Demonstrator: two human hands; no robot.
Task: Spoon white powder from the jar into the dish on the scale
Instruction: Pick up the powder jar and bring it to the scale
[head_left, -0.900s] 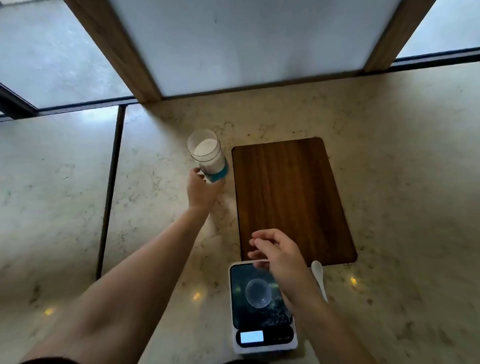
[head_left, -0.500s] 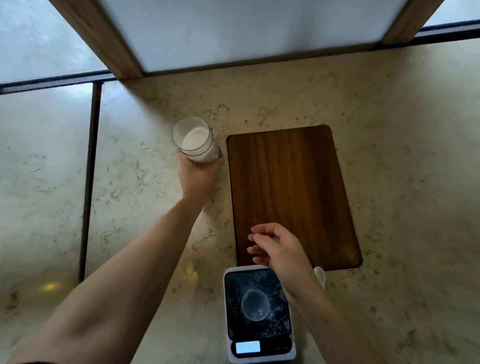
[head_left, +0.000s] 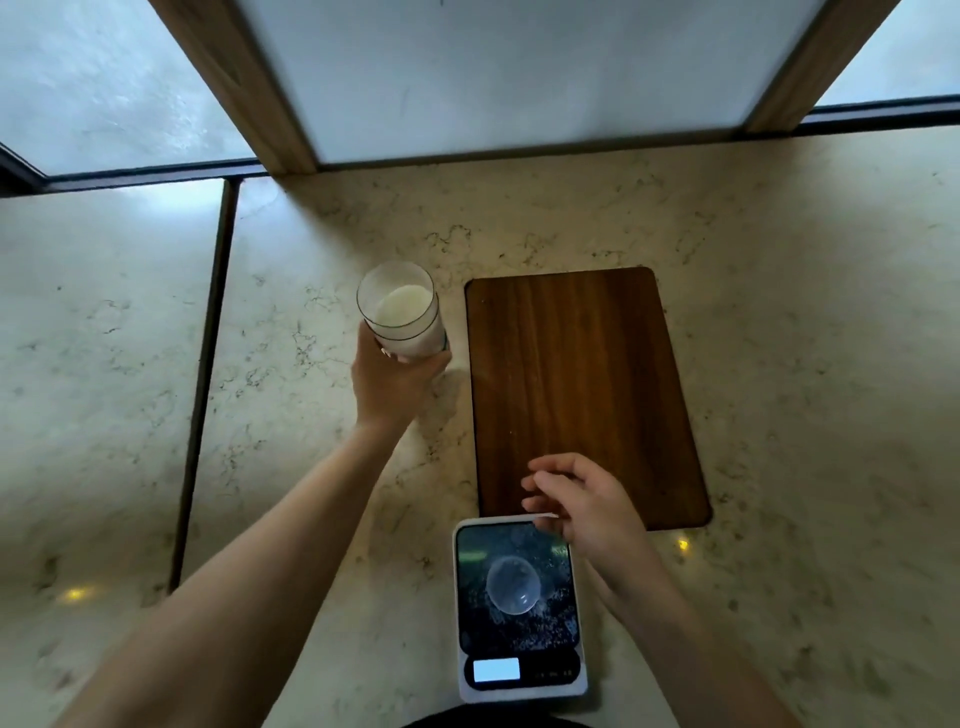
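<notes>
While my left hand (head_left: 395, 382) wraps the lower part of the jar (head_left: 402, 317), its fingers closed around the glass from the near side, the jar stands on the counter (head_left: 779, 364) just left of the wooden board (head_left: 582, 384), open at the top and roughly half full of white powder (head_left: 402, 306). I take the wooden board as my landmark for everything else. The scale (head_left: 519, 608) sits just below the board's near edge, toward its left corner, and the clear dish (head_left: 513, 584) rests in the middle of the scale's dark platform; I see no powder in it. My right hand (head_left: 587, 504) hangs over the board's near-left corner and the top edge of the scale, fingers loosely curled; a thin pale sliver shows at the fingertips, but I cannot tell whether they pinch anything. No spoon is clearly visible to me; my right forearm may be hiding it.

The relation that matters: the jar lies up and to the left of the right hand, across the board's left edge, while the dish lies directly below that hand. So I judge the right hand does the scooping, travelling a diagonal between jar mouth and dish, and the left only steadies. Scooping has not begun.
</notes>
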